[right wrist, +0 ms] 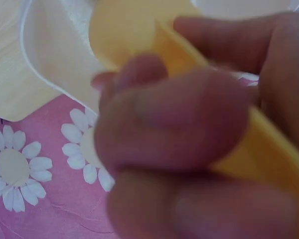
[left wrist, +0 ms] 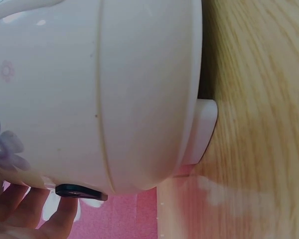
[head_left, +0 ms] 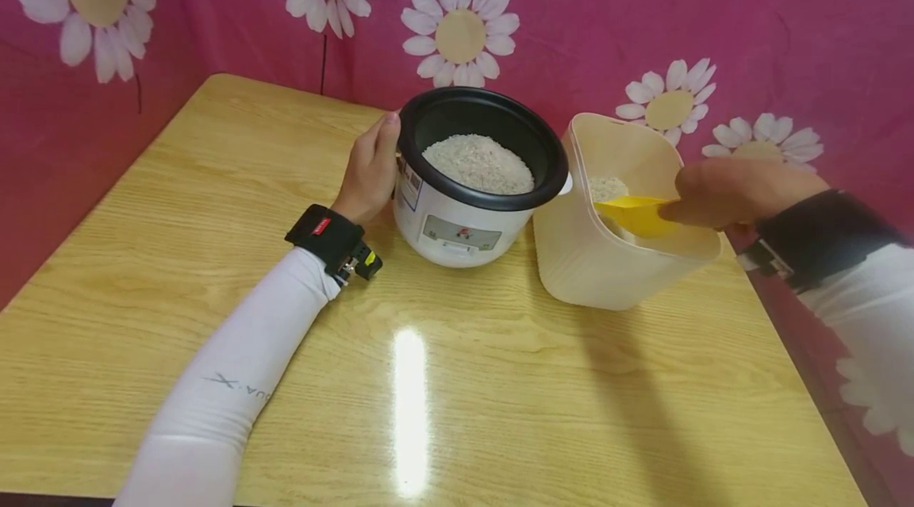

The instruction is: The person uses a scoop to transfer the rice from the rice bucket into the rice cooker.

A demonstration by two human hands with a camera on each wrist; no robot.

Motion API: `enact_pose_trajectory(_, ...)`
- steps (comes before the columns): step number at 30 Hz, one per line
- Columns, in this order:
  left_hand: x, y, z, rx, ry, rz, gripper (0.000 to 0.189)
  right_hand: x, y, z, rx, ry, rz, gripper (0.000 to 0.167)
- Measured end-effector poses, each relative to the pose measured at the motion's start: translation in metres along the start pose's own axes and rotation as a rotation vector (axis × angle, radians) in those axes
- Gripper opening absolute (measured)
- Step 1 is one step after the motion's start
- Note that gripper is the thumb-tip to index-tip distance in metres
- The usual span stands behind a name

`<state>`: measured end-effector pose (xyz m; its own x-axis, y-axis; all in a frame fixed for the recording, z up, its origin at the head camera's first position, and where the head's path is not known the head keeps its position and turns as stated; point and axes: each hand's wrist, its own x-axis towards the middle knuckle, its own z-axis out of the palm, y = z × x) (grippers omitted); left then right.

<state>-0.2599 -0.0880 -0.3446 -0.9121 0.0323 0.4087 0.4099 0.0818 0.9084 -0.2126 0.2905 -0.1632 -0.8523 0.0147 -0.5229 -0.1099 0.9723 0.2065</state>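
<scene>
Your left hand (head_left: 367,170) and right hand (head_left: 743,193) reach over a wood-grain table (head_left: 214,237). Left of your right hand stands a cream container (head_left: 600,277); that hand is at the right side of its mouth. Just left of the container is the white rice cooker (head_left: 412,223), and your left hand lies against its left side, up near the black rim (head_left: 493,201). Your left forearm (head_left: 214,388) slants up from the lower left; your right forearm (head_left: 867,293) comes in from the right edge. The left fingers touch the cooker, but whether they clasp it cannot be told. Your right fingers are curled round the yellow scoop (head_left: 639,215), its bowl pointing left inside the container's mouth. Rice (head_left: 478,164) is heaped in the cooker, with more beside the scoop in the container.
</scene>
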Motion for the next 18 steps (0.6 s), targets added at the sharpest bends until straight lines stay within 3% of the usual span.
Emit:
enact_pose_trajectory(5, 0.0, 0.0, 0.0, 0.0, 0.0, -0.004, 0.051, -0.004, -0.003, -0.002, 0.124, -0.134, 0.051, 0.058)
enact_pose_trajectory(11, 0.0, 0.0, 0.0, 0.014, -0.004, -0.008, 0.051, -0.014, -0.006, 0.0, 0.268, -0.141, 0.086, 0.062)
enact_pose_trajectory(18, 0.0, 0.0, 0.0, 0.012, 0.008, -0.007, 0.051, -0.015, -0.008, 0.004, 0.306, -0.156, 0.11, 0.059)
